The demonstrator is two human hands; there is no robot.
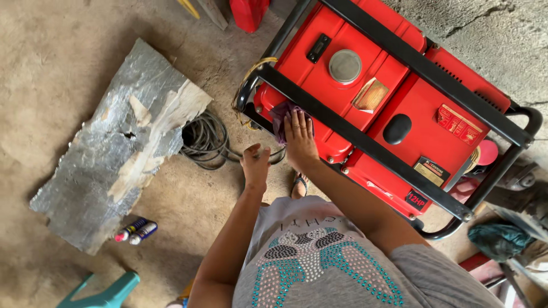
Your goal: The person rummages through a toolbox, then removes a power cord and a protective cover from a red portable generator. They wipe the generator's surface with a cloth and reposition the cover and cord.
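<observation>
A red generator (pixel 394 85) in a black tube frame (pixel 354 134) stands on the concrete floor at upper right. My right hand (pixel 299 137) lies flat, fingers together, pressing a purple cloth (pixel 281 117) against the near left corner of the red tank. My left hand (pixel 255 165) hovers just to the left of it, loosely curled, above the lower frame bar, and I cannot tell whether it touches it. A round grey fuel cap (pixel 345 65) sits on the tank top.
A torn silver insulation sheet (pixel 114 148) lies on the floor at left, with coiled black cable (pixel 206 140) beside it. Two spray cans (pixel 137 230) lie below the sheet. A teal plastic stool (pixel 108 292) and a teal rag (pixel 499 239) sit near the bottom edges.
</observation>
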